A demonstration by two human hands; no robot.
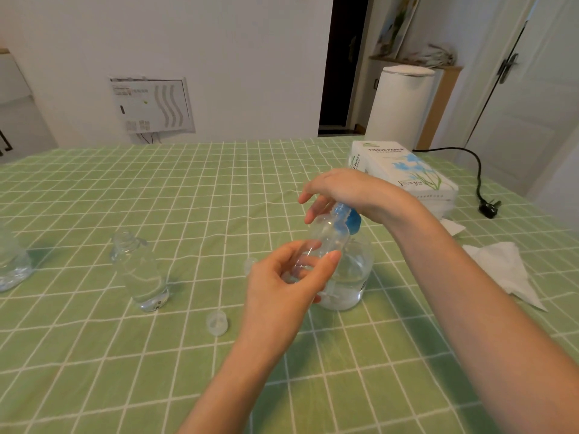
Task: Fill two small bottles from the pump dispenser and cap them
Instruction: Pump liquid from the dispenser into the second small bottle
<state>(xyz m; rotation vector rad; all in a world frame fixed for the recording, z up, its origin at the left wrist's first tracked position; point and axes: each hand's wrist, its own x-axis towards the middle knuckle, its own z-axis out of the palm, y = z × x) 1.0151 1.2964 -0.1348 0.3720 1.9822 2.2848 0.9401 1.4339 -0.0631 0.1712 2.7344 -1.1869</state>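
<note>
left hand (282,286) pinches small bottle (329,238) at 4 o'clock of centre, mouth under pump dispenser (354,277) spout; right hand (344,189) flat on pump head (353,218). risk: mouth drifts mid-press, liquid hits worktop (94,371)

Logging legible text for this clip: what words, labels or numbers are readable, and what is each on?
"TISSUE PAPER": on the tissue pack.
Smaller print on that pack: too small to read.
Labels on the wall panel: blurred, unreadable.
Sticker at the foot of the clear bottle standing on the left: unreadable.
</note>
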